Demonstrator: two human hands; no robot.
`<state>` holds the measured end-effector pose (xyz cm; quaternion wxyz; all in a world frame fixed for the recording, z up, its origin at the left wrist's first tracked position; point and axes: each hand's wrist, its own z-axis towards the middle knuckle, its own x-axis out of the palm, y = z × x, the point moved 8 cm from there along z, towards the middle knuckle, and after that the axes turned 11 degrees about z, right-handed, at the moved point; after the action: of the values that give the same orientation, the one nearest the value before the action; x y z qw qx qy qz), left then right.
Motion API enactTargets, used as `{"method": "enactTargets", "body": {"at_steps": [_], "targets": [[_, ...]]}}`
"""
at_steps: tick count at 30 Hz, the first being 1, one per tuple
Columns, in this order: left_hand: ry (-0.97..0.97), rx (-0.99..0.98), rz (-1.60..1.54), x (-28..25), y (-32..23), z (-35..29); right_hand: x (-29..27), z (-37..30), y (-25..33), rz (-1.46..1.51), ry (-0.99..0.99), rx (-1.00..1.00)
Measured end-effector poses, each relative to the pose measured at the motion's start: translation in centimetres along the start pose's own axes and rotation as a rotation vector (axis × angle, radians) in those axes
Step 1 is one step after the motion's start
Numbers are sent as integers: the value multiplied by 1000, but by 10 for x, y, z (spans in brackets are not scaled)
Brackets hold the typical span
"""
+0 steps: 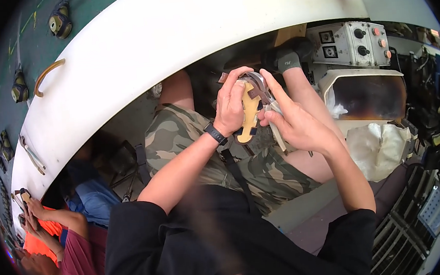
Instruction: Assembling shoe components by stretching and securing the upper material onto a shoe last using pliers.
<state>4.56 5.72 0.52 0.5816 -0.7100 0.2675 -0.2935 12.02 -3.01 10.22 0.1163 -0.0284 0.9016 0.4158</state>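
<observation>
My left hand (pixel 232 103) is wrapped round the edge of a sandal-shaped piece with a yellow sole (pixel 250 115), held up above my lap. Dark brown straps and tabs fold over the sole's edges, and its underside seems to face me. In my right hand (pixel 299 123) is a pair of pincers (pixel 273 105) with a metal head and pale handles. Their jaws are against the upper right edge of the sandal. My fingers partly cover the jaws, so I cannot tell whether they grip a strap.
A white curved table (pixel 134 35) arcs ahead, bearing another pair of pliers (pixel 33 155) and a brown curved hook (pixel 49 77). Right stand a control box (pixel 349 44) and a cream machine (pixel 329 80) with a dark opening. At left, a co-worker's hands (pixel 36 216) hold a shoe.
</observation>
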Motion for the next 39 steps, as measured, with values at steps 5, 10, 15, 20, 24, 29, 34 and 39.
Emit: {"method": "enactTargets", "body": {"at_steps": [5, 10, 15, 20, 24, 29, 34, 39], "targets": [[-36, 88, 55, -2, -2, 0, 2, 3, 4, 8, 58, 118], [2, -5, -84, 3, 7, 3, 6, 4, -16, -47, -115, -75], [27, -91, -128, 6, 20, 5, 7, 2, -14, -150, -182, -254], [-43, -50, -111, 1, 17, 3, 4, -4, -3, -373, -43, -163], [90, -128, -158, 9, 21, 9, 1, -6, 6, -467, 28, -120], [62, -109, -159, 8, 22, 12, 15, -18, 0, -473, 69, -16], [6, -71, -94, 3, 15, 10, -3, -12, -2, -128, -99, -100], [-20, -86, -114, 1, 22, 8, 2, -13, -4, 133, -44, -11]]}}
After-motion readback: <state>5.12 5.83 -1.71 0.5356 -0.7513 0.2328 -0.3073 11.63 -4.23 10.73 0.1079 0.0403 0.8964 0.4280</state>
